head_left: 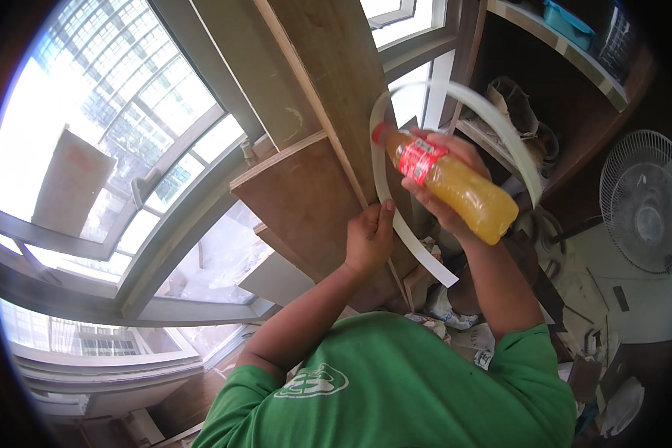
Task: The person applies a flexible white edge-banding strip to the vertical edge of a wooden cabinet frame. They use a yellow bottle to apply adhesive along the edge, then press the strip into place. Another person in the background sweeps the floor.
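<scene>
A long white flexible strip (pixel 422 254) arches up over the boards and bends back down on the right. My left hand (pixel 367 237) is closed on it near its lower end, with the thumb pointing up along the strip. In my right hand (pixel 461 155) is a clear plastic bottle (pixel 474 198) of cloudy yellow-orange liquid, with a red label and a red cap. The bottle tilts, its capped end up and to the left. That cap overlaps the strip in the picture; I cannot tell whether they touch. The fingers wrap round the bottle's label.
Brown wooden boards (pixel 295 198) stand in front of me, beside a tall upright panel (pixel 336 60). Windows (pixel 127 112) fill the left. On the right are open shelves (pixel 560 56) and a standing fan (pixel 641 201). Scraps and bags (pixel 448 313) litter the floor.
</scene>
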`<state>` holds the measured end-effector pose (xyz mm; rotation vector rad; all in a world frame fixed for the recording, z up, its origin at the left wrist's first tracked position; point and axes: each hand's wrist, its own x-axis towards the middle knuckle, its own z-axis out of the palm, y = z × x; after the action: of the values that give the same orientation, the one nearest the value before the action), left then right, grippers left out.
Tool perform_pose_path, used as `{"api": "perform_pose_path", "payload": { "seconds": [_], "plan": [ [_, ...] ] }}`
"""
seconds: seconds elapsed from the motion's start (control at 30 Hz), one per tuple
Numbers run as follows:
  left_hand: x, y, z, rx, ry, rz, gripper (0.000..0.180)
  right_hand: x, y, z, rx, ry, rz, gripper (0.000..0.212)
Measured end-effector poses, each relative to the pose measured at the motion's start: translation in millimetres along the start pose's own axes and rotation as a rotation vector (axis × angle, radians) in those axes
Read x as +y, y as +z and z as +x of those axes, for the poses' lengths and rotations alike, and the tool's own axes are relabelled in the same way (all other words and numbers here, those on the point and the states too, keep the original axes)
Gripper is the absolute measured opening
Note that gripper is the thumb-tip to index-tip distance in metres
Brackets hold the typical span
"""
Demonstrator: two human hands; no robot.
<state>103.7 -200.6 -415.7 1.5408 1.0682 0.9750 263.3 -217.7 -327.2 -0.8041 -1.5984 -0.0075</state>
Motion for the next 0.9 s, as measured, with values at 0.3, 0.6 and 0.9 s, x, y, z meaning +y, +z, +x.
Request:
{"api": "perform_pose_path", "payload": {
  "seconds": [0.3, 0.6, 0.9],
  "plan": [
    [-7, 1, 2, 0.011, -0.005, 0.036, 0.042, -6, 2, -4, -0.056, -0.012, 0.013, 0.062],
    [-12, 1, 3, -0.002, 0.039, 0.006, 0.045, -4, 3, -40, -0.143, 0.046, 0.11, 0.061],
    [-7, -2, 1, -0.002, -0.051, -0.021, 0.045, 2, 2, -4, -0.08, -0.048, -0.017, 0.061]
  ]
}}
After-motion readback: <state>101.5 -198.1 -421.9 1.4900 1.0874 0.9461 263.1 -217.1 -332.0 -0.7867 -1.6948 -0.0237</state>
